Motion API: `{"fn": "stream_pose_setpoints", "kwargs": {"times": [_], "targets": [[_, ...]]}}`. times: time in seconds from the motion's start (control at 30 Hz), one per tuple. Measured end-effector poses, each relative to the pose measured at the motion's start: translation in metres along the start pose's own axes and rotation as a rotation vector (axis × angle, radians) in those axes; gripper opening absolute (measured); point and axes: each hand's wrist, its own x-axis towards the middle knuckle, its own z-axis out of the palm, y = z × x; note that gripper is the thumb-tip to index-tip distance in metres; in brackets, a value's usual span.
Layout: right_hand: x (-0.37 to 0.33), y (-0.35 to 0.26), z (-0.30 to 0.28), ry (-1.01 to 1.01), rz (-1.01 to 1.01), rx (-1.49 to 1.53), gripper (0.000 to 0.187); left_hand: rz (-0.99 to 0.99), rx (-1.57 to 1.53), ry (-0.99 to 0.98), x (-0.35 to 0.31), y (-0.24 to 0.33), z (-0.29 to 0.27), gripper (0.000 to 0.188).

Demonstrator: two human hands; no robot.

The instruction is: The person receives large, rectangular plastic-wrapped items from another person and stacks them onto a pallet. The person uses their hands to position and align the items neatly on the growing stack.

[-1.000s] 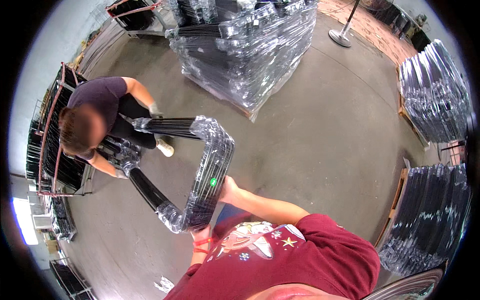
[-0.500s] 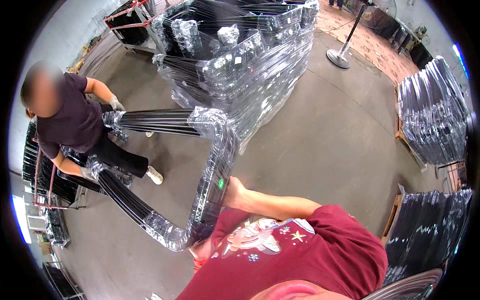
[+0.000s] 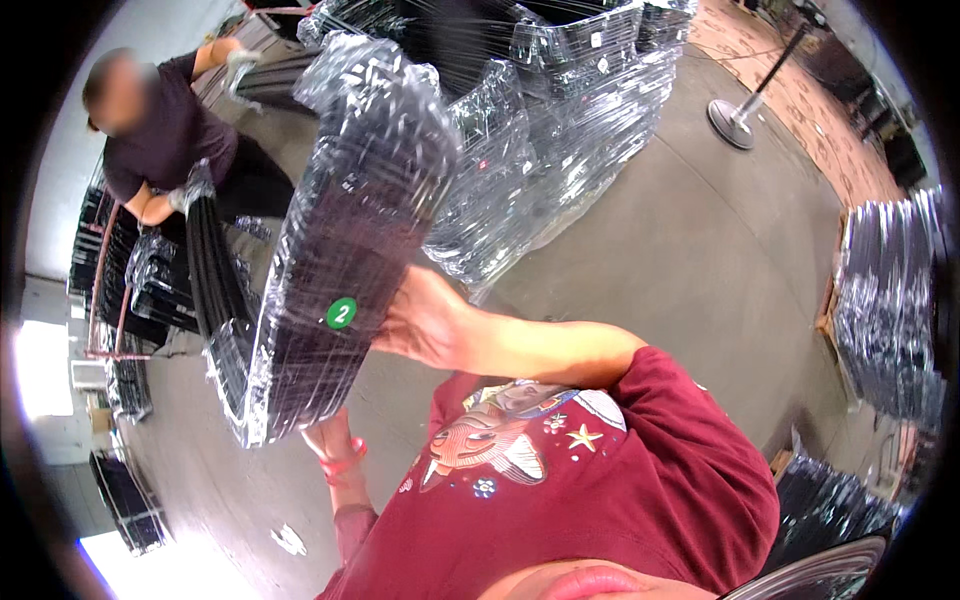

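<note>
A bundle of black bent tubes [image 3: 345,240], wrapped in clear film with a round green sticker, is raised and tilted in front of me. My right hand [image 3: 425,318] grips its right side, the fingertips partly hidden behind the film. Under the bundle's lower end, my left hand [image 3: 326,436] with a red wrist band holds on, most fingers out of sight. A co-worker [image 3: 170,135] at the far left holds the two far ends of the same bundle in gloved hands.
A tall film-wrapped stack of black frames [image 3: 570,150] stands just beyond the bundle. Further right are a round-based metal stand [image 3: 732,125] and a wrapped stack on a pallet [image 3: 885,300]. Racks [image 3: 105,270] of black parts line the left. A white scrap [image 3: 288,540] lies on the floor.
The bundle's near end has risen and swung up to the left, closer to the wrapped stack. Both my hands have moved with it. The co-worker's hands have risen too.
</note>
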Motion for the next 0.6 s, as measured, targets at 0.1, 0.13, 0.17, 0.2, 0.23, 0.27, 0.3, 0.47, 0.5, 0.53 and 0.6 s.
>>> {"fn": "stream_pose_setpoints", "kwargs": {"times": [0.1,0.13,0.17,0.2,0.23,0.27,0.3,0.47,0.5,0.53,0.6], "targets": [[-0.014,-0.048,-0.013,0.123,0.007,-0.007,0.044,-0.054,0.109,-0.075,0.032,-0.042,0.017,0.034],[-0.015,-0.062,-0.022,0.121,-0.041,-0.017,0.042,-0.077,0.101,-0.111,0.047,-0.062,0.018,0.036],[-0.015,-0.076,-0.033,0.118,-0.089,-0.027,0.040,-0.101,0.094,-0.146,0.062,-0.082,0.020,0.037],[-0.016,-0.089,-0.041,0.096,-0.107,-0.023,0.040,-0.146,0.049,-0.133,0.073,-0.097,0.022,0.038],[-0.017,-0.103,-0.050,0.072,-0.136,-0.014,0.039,-0.200,0.007,-0.125,0.086,-0.110,0.024,0.038],[-0.023,-0.118,-0.055,0.158,-0.104,-0.044,0.038,-0.196,-0.030,-0.092,0.096,-0.116,0.015,0.040],[-0.022,-0.131,-0.063,0.128,-0.123,0.041,0.039,-0.190,-0.068,-0.065,0.106,-0.123,0.007,0.042],[-0.018,-0.181,-0.107,0.078,-0.171,0.087,0.045,-0.304,-0.078,-0.054,0.164,-0.167,0.010,0.042],[-0.014,-0.188,-0.113,0.036,-0.169,0.108,0.045,-0.281,-0.057,-0.050,0.174,-0.171,0.008,0.042],[-0.009,-0.194,-0.122,-0.008,-0.166,0.130,0.046,-0.257,-0.035,-0.046,0.182,-0.174,0.004,0.042],[0.004,-0.202,-0.148,-0.122,-0.133,0.217,0.047,-0.232,-0.043,0.003,0.199,-0.180,0.002,0.041]]}}
